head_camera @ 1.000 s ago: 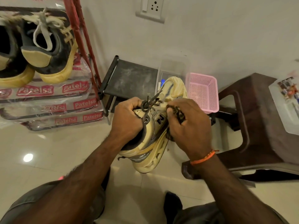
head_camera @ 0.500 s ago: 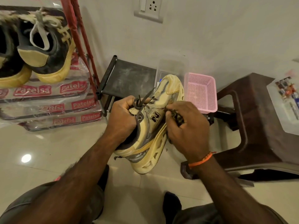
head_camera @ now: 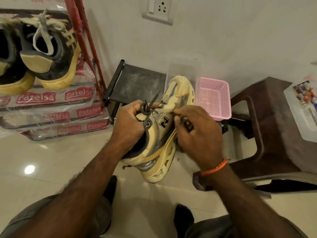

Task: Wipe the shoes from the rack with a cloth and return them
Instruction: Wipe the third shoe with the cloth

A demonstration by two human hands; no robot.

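Observation:
A cream-yellow sneaker (head_camera: 164,134) with dark laces and a black N logo is held in the air, toe pointing away from me. My left hand (head_camera: 130,122) grips its collar and tongue. My right hand (head_camera: 197,133) holds a small dark cloth (head_camera: 186,123) bunched in its fingers against the shoe's side by the logo. On the red shoe rack (head_camera: 85,40) at the upper left stand two black-and-yellow shoes (head_camera: 49,55), heels toward me.
A low black stand (head_camera: 137,83) sits against the wall behind the shoe. A pink mesh basket (head_camera: 212,98) stands to its right, a clear box behind. A brown plastic stool (head_camera: 274,127) with a white tray is at right. Wrapped rack shelves (head_camera: 51,115) lie at left.
The shoe and both hands have dipped slightly. My right hand has shifted the cloth along the shoe's side near the logo.

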